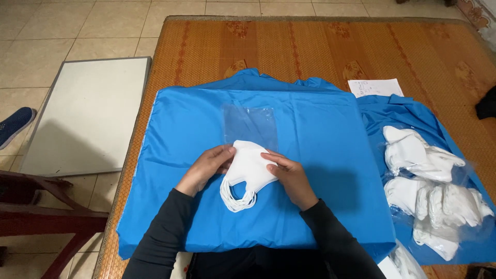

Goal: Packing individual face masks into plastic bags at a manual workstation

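Masks [247,173], a white stack, lie on the blue cloth [320,150] just below a clear bag [251,125]. Left hand [205,168] and right hand [289,174] pinch the stack from both sides. More masks [434,191] lie at right.

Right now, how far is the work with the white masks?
Done: nothing visibly bagged; the clear plastic bag lies flat on the blue cloth. In hand: the left hand and right hand hold a stack of white masks. Left: a pile of masks waits at right.
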